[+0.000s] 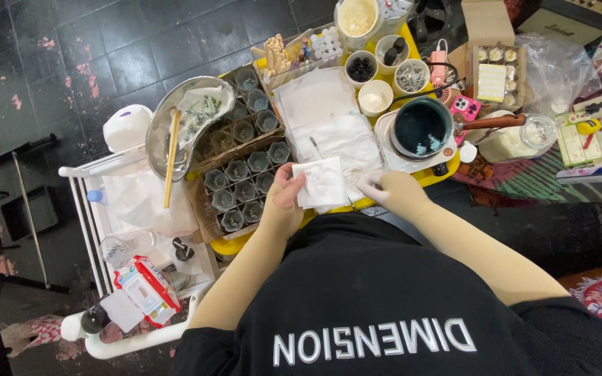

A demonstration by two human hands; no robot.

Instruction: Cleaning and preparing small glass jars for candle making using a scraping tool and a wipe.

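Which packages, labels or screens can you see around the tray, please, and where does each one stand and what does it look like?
Red and white soft packet: on the white trolley, lower left, lying tilted.
Open cardboard box: upper right, brown, holding small round items and a pale yellow sheet.
Pink phone: right of the dark pot, face down, so no screen shows.
Clear plastic bag: far right, crumpled.

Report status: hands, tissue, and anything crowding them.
Left hand grips white tissue. Right hand at its edge. Tray of small jars close left.
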